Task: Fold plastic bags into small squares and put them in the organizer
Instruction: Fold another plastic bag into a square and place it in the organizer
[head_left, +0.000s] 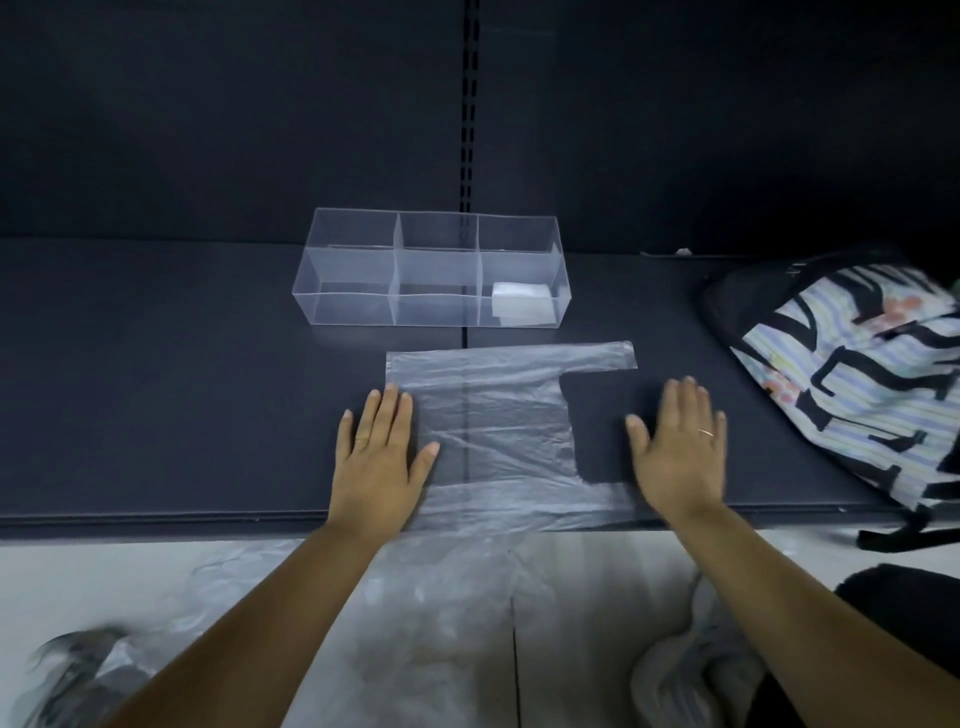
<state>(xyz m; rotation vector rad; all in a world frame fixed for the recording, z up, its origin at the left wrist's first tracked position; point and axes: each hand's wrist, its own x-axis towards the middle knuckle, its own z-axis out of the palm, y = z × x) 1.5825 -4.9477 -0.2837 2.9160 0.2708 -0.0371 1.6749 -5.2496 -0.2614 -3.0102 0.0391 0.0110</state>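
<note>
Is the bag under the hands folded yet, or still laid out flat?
Spread flat, unfolded: the plastic bag lies full-size on the shelf, upper handle stretched out, left hand flat on its edge.

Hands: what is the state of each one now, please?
Left hand: open, flat on the plastic bag.
Right hand: open, holding nothing.

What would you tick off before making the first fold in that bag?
1. Plastic bag spread flat on the shelf: ok, slightly wrinkled.
2. Left hand pressing its left edge, fingers straight: ok.
3. Right hand touching the near handle: cannot tell, blurred.
4. Organizer has free compartments: ok, only one folded bag, front right.
5. Backpack apart from the bag: ok.
</note>
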